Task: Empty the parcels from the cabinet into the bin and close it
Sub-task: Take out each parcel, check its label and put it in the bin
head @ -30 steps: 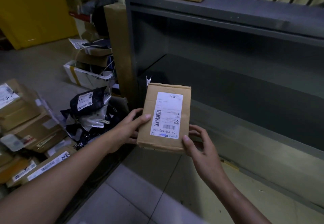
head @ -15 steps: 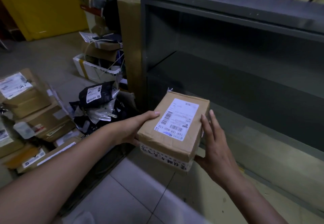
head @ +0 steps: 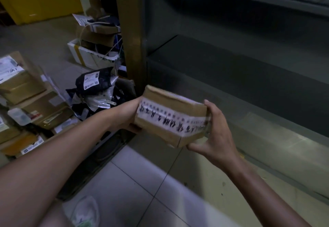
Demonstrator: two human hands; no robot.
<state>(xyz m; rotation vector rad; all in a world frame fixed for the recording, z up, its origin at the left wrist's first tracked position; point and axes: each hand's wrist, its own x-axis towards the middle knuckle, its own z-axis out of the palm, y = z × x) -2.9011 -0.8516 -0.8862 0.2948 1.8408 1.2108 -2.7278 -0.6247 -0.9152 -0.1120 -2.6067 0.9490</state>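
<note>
— While both hands are raised, where does the parcel sit?
— At the centre of the view, held in the air in front of the cabinet. It is tilted, with its taped side and dark handwriting turned toward the camera. It is too blurred to read.

— How does the left hand have it?
— It is at the parcel's 9 o'clock end, with the palm against the cardboard. The fingers are hidden behind the box and are probably wrapped under it.

— And the right hand?
— It grips the 3 o'clock end, thumb beneath the near bottom corner and fingers curled round the far edge.

— What lies behind?
— The cabinet's dark shelves run from 12 round to 3 o'clock, open at the front. A brown corner post stands at 12.

— And off to the side?
— At 9 o'clock, brown boxes with white labels are heaped on the floor. At 10 o'clock a black mailer bag lies on crumpled wrappings. Beyond it, toward 11, is a white crate stuffed with packages. Pale floor tiles fill 6 o'clock.
</note>
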